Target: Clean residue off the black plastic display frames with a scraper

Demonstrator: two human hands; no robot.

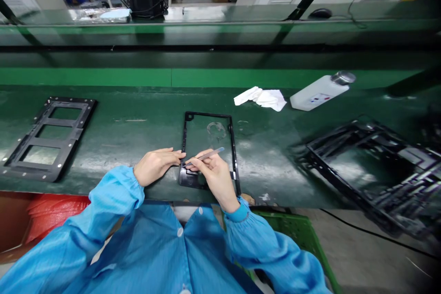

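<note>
A thin black rectangular frame (233, 144) lies on the green workbench in front of me. My left hand (156, 164) rests at its left side, fingers stretched out, with the fingertips touching the frame's left edge. Between the thumb and fingers of my right hand (215, 172) is a slim silver tool (215, 152), shaped like tweezers. Its tip points left and down at the lower left part of the frame, near my left fingertips. Part of the frame's lower side is hidden under my right hand.
A black fixture with three windows (72, 123) lies at left. Crumpled white tissue (263, 98) and a tilted-looking white bottle (319, 93) with a metal cap are behind the frame. Several black frames (339, 179) pile up at right. A green crate (296, 229) stands below the bench.
</note>
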